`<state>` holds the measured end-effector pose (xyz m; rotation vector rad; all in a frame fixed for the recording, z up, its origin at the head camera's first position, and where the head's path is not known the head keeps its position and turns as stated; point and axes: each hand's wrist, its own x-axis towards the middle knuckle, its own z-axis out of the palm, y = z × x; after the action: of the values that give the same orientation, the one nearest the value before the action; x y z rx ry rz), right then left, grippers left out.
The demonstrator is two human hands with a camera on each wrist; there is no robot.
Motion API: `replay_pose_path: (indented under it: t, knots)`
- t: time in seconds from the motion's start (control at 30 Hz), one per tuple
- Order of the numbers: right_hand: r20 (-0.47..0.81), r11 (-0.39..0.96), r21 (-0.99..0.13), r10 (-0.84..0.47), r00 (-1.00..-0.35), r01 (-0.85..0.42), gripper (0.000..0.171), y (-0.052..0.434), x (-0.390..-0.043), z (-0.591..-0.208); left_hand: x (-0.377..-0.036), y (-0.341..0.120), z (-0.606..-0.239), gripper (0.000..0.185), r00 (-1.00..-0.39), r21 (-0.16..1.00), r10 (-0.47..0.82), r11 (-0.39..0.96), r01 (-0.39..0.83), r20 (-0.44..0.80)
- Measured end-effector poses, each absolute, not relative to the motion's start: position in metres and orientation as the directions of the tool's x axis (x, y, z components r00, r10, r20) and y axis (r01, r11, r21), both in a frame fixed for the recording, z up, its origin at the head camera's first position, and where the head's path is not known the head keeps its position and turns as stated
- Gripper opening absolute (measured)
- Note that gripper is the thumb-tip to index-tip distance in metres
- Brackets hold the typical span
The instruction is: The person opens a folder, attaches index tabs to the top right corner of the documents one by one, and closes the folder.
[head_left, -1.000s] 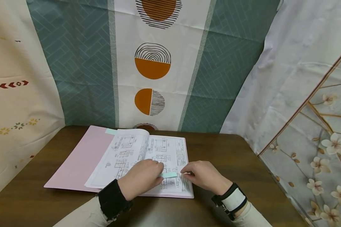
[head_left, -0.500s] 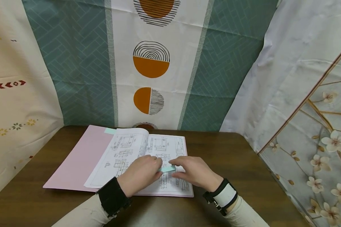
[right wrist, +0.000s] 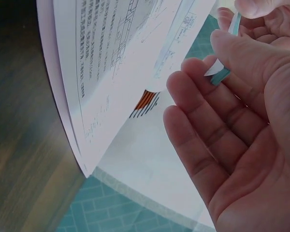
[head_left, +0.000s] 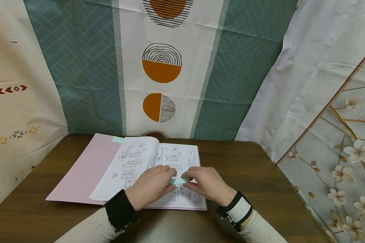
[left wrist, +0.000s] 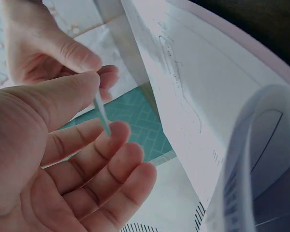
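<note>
Head view: one open pink folder [head_left: 79,172] lies on the brown table [head_left: 261,175], holding a bound set of technical drawing sheets [head_left: 134,162] spread under and ahead of both hands; one sheet arches up at the fold just beyond the left hand's knuckles. A second, small green tab [head_left: 118,139] sticks out at the far edge of the sheets, well ahead of the left hand. Patterned cloths hang behind the table and to either side. Nothing lies between the two hands except the strip they share.

One pale green sticky strip [head_left: 178,181] sits between the hands, just above the right-hand page. The left hand [head_left: 150,187] rests palm down over the drawings, its thumb and forefinger pinching the strip's left end; in the left wrist view the strip [left wrist: 101,113] shows edge-on between thumb and fingertips [left wrist: 117,130], the remaining fingers loosely curved. The right hand [head_left: 208,184] comes in from the other side, palm down, thumb and forefinger closed on the strip's right end, as the right wrist view shows [right wrist: 222,75]. Both wrists carry bands, and both forearms angle inward from the table's near edge.
</note>
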<state>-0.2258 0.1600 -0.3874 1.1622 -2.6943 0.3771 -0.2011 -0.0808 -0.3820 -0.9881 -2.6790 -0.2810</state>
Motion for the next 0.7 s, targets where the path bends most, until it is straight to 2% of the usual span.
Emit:
replay_pose_path:
  t: [0.43,0.7]
  knots:
    - [0.292,0.671,-0.188,-0.659,-0.693,-0.717,0.026,0.1619,-0.2262,-0.3839,-0.2046,-0.0787,-0.3880,0.028,-0.749,0.152,0.563,0.755,0.638,0.348]
    - [0.296,0.687,-0.198,-0.638,-0.711,-0.699,0.029,0.1632,-0.2271,-0.3798,-0.2064,-0.0776,-0.3882,0.026,-0.754,0.149,0.542,0.767,0.624,0.370]
